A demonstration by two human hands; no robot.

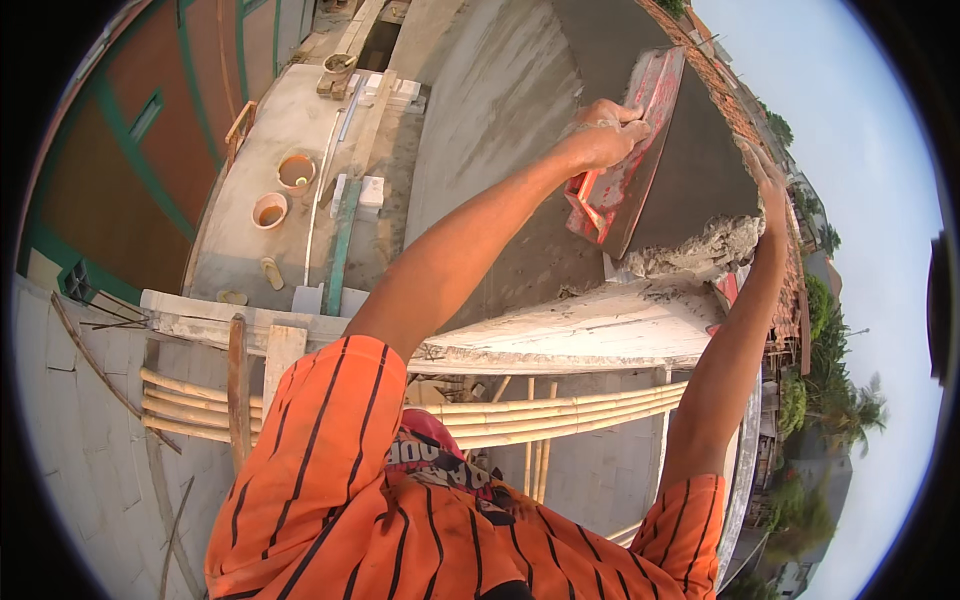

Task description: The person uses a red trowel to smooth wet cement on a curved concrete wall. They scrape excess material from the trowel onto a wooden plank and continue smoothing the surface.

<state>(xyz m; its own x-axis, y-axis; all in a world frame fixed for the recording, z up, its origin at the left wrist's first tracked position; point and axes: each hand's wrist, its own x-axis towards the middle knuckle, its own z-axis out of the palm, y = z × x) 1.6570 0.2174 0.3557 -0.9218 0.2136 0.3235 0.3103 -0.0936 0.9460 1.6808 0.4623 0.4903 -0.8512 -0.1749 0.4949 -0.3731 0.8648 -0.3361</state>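
Observation:
My left hand (605, 137) is closed round the edge of a long, mortar-smeared red screed board (640, 150). Its flat length lies against dark grey, fresh plaster (700, 180) on the wall. Farther right, my right hand (765, 175) rests with fingers stretched out along the wall's rough top edge, beside the roof tiles. Below that hand, a ragged lump of mortar (700, 250) sits at the end of the white ledge (560, 340). Part of another red piece (727, 288) shows behind my right forearm.
Bamboo poles (560, 418) run across just beneath the ledge. On the concrete floor at left are two buckets (296, 174), a sandal (271, 272), white blocks (370, 193) and a green plank (343, 245). Orange roof tiles (735, 110) border the wall's right side.

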